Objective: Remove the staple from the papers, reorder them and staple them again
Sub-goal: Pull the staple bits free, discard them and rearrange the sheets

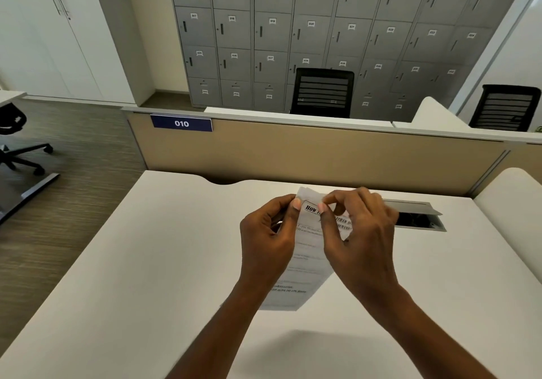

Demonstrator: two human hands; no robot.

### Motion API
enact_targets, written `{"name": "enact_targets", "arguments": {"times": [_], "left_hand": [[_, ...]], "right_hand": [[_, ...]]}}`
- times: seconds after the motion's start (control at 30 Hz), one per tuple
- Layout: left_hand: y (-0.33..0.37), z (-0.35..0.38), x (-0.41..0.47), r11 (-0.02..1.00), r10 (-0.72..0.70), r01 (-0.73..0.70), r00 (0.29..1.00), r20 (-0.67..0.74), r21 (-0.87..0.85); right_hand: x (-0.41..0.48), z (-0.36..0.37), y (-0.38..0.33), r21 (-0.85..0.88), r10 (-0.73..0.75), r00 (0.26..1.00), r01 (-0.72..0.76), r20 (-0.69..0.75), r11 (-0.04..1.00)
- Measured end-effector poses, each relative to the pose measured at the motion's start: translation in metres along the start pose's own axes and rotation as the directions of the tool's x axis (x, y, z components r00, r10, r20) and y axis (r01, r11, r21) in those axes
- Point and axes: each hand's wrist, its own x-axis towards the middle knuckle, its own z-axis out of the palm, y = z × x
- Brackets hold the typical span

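A set of printed white papers (302,261) hangs above the white desk (146,261), held up by both hands. My left hand (268,239) grips the upper left edge, thumb on the front sheet. My right hand (356,232) pinches near the top corner of the papers with thumb and forefinger, close to the bold heading. Much of the right side of the sheets is hidden behind my right hand. The staple itself is too small to make out. No stapler is in view.
An open cable hatch (416,217) with a raised grey lid sits in the desk behind my right hand. A beige partition (322,155) with a "010" sign bounds the far edge. Black chairs and grey lockers stand beyond.
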Motion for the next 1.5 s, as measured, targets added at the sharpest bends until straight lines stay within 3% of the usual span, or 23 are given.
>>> {"name": "enact_targets", "arguments": {"times": [0.07, 0.13, 0.2, 0.3, 0.47, 0.8, 1.0, 1.2, 1.5], "left_hand": [[-0.003, 0.002, -0.001, 1.000, 0.012, -0.012, 1.000, -0.012, -0.017], [-0.007, 0.006, -0.003, 0.999, 0.049, -0.049, 0.998, -0.028, -0.007], [-0.010, 0.009, -0.006, 0.996, 0.091, -0.091, 0.995, -0.047, 0.021], [-0.013, 0.012, -0.010, 0.990, 0.135, -0.132, 0.989, -0.067, 0.048], [-0.017, 0.011, -0.013, 0.991, 0.135, -0.133, 0.988, -0.079, 0.033], [-0.003, 0.002, -0.007, 0.998, 0.058, -0.057, 0.998, 0.037, -0.031], [0.002, -0.007, 0.007, 0.999, 0.037, -0.040, 0.991, 0.128, 0.021], [0.000, -0.007, 0.005, 0.995, 0.061, -0.066, 0.996, 0.062, 0.081], [0.004, -0.001, -0.003, 0.999, -0.017, 0.018, 1.000, -0.019, 0.040]], "right_hand": [[0.001, -0.001, -0.011, 0.260, 0.227, 0.969, -0.244, 0.094, 0.934], [0.006, 0.000, -0.018, 0.437, 0.459, 0.842, -0.540, 0.283, 0.720], [0.011, 0.001, -0.019, 0.472, 0.567, 0.696, -0.717, 0.441, 0.513], [0.016, 0.000, -0.018, 0.474, 0.595, 0.561, -0.822, 0.575, 0.316], [0.017, -0.003, -0.017, 0.487, 0.566, 0.476, -0.861, 0.673, 0.144], [0.018, -0.001, -0.019, 0.506, 0.544, 0.504, -0.847, 0.671, 0.161], [0.016, 0.000, -0.018, 0.483, 0.550, 0.471, -0.865, 0.690, 0.136], [0.010, 0.007, -0.022, 0.488, 0.574, 0.418, -0.872, 0.704, 0.036], [0.002, 0.016, -0.031, 0.539, 0.638, 0.471, -0.836, 0.608, 0.104]]}}
